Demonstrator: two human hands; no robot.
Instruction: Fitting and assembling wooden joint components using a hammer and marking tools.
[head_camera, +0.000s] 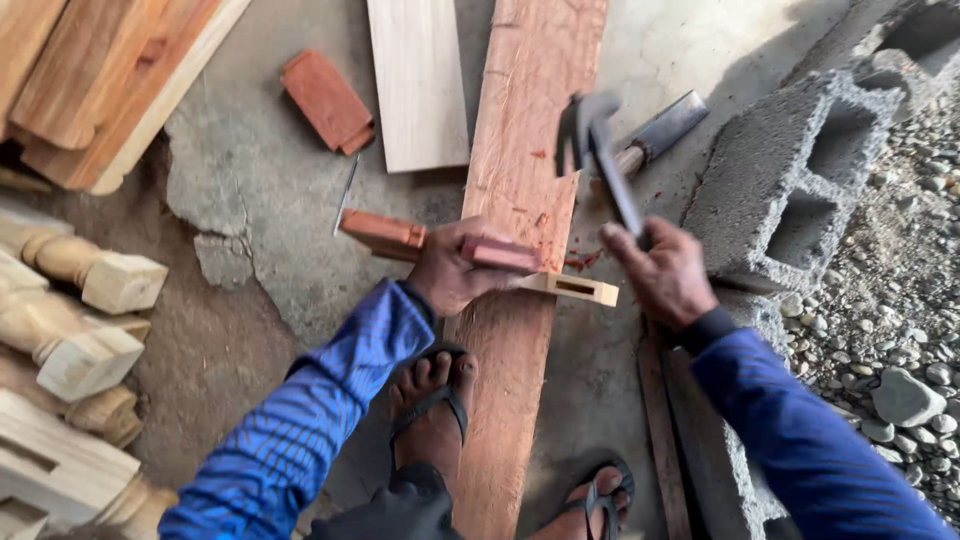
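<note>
A reddish mortised wood piece (480, 255) is clamped in the left hand (450, 270), laid crosswise on the long red plank (520, 180). A claw hammer (600, 150) is gripped in the closed right hand (665, 275), raised above the plank. 1 chisel (660, 135) and 2 concrete blocks (800, 180) are seen nearby

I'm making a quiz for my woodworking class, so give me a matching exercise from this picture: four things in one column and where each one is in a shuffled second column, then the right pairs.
Things:
1. hammer
2. mortised wood piece
3. hollow concrete block
4. turned wooden posts

Places:
A. far left on the ground
B. raised in the right hand
C. pinned across the reddish plank by the left hand
D. beside the gravel on the right

Pairs: 1-B, 2-C, 3-D, 4-A
</note>
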